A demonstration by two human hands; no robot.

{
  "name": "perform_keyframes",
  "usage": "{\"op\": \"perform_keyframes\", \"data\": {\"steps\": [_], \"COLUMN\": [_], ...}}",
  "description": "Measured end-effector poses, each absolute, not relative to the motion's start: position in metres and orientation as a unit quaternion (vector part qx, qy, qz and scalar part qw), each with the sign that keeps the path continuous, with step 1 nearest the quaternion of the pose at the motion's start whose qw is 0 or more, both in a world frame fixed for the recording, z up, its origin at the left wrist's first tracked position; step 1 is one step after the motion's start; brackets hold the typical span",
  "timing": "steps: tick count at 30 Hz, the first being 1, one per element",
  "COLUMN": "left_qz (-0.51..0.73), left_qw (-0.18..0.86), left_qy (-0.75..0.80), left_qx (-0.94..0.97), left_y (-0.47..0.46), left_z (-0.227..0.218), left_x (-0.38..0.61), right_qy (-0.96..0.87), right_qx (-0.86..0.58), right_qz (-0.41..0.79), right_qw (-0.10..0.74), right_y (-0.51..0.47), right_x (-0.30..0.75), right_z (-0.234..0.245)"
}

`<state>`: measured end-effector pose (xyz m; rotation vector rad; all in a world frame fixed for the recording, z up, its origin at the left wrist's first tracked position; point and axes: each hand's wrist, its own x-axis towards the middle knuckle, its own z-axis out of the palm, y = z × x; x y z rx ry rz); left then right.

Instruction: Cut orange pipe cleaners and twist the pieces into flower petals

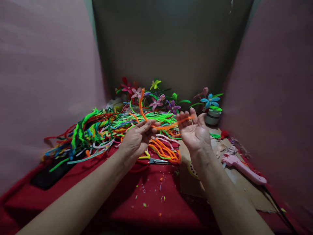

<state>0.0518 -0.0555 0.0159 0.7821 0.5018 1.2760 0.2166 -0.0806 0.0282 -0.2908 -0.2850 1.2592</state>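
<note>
The left hand (138, 138) pinches an orange pipe cleaner (168, 126) between thumb and fingers (148, 124), while the right hand (195, 133), palm up with fingers half curled, grips its other end above the pile of pipe cleaners (97, 130) on the worktop (151, 195).

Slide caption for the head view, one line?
Left hand and right hand hold an orange pipe cleaner over a red cloth, amid loose pipe cleaners, scissors and a pink glue gun.
</note>
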Motion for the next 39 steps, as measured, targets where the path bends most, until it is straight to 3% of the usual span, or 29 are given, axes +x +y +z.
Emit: {"op": "perform_keyframes", "data": {"steps": [9,15,21,39], "left_qz": [0.553,0.516,0.488,0.451], "left_qw": [0.709,0.686,0.664,0.697], "left_qy": [0.229,0.256,0.272,0.267], "left_qx": [0.372,0.444,0.497,0.490], "left_y": [-0.047,-0.054,-0.055,-0.048], "left_z": [-0.003,-0.014,-0.015,-0.012], "left_x": [0.064,0.062,0.061,0.061], "right_qy": [-0.273,-0.306,-0.399,-0.557], "right_qx": [-0.261,-0.314,-0.348,-0.455], "right_qz": [0.589,0.565,0.577,0.427], "right_qw": [0.715,0.699,0.622,0.549], "right_y": [-0.085,-0.080,-0.081,-0.089], "right_x": [0.186,0.184,0.186,0.187], "right_z": [-0.013,-0.015,-0.015,-0.019]}}
